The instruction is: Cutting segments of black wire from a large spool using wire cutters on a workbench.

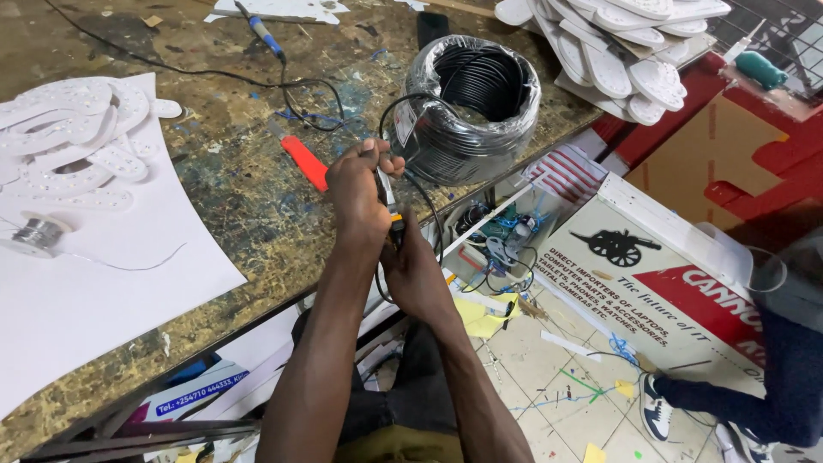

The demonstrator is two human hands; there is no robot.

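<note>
My left hand (358,193) and my right hand (416,274) are closed together at the table's front edge around a small hand tool with a yellow and black handle (393,216). A black cable (410,103) runs through their grip. It loops up and back to a wrapped coil of black cable (476,99) standing on the table just behind my hands. Which hand grips the tool and which the cable is hard to tell.
A red-handled tool (304,161) lies left of my hands. A solder spool (36,233) and white cut-out shapes (73,137) rest on white sheet at the left. More white shapes (626,43) are stacked at the back right. Another person's legs (737,394) stand at the right.
</note>
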